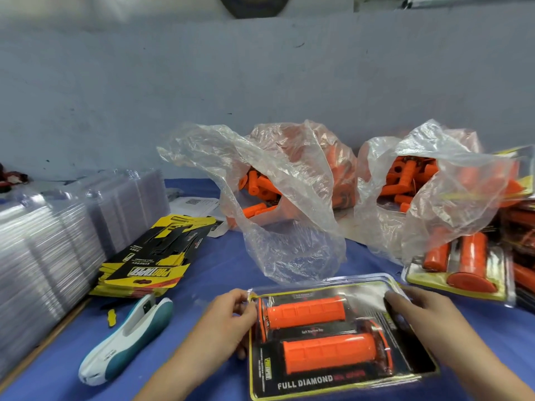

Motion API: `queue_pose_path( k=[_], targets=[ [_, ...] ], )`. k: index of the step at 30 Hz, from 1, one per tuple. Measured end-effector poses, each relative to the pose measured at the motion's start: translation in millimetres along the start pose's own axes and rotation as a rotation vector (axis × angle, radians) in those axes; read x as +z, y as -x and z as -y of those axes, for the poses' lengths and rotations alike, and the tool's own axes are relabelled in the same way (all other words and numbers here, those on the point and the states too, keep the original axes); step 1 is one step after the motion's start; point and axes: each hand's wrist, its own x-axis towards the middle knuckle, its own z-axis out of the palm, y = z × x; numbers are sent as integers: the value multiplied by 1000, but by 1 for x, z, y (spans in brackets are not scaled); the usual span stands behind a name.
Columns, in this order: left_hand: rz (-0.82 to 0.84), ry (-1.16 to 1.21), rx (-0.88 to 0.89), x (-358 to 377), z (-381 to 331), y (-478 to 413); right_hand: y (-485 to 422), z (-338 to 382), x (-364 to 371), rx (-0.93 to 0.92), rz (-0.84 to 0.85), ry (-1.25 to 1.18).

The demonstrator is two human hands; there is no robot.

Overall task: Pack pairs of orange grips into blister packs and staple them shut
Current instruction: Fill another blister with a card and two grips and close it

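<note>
Orange grips (307, 312), two of them, lie side by side inside the blister pack (341, 383). The left hand (228, 322) pinches the pack's left edge. The right hand (419, 316) lies on its right end, pressing or gripping, I cannot tell which. Filling looks done, and closing is in hand. Stapling comes next, so one hand must let go to reach the stapler (127, 334), left of the pack.

Scuffed grey-blue wall (260, 68) behind a blue-covered table (220, 264), perhaps a dark round fixture (254, 5) up top.
</note>
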Motion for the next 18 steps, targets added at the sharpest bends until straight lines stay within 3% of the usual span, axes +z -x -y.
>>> queue_pose_path(
  k=[3,6,13,18],
  targets=[
    [-46,70,-125,-3,-2,1,-3,-4,4,-22,19,30],
    [11,142,-275,-9,-5,4,-4,-5,7,-30,28,15],
    [45,76,-259,-15,-3,0,-6,-7,11,-54,13,7],
    [90,194,-315,-16,-3,-5,-7,-10,10,-64,-13,12]
  ],
)
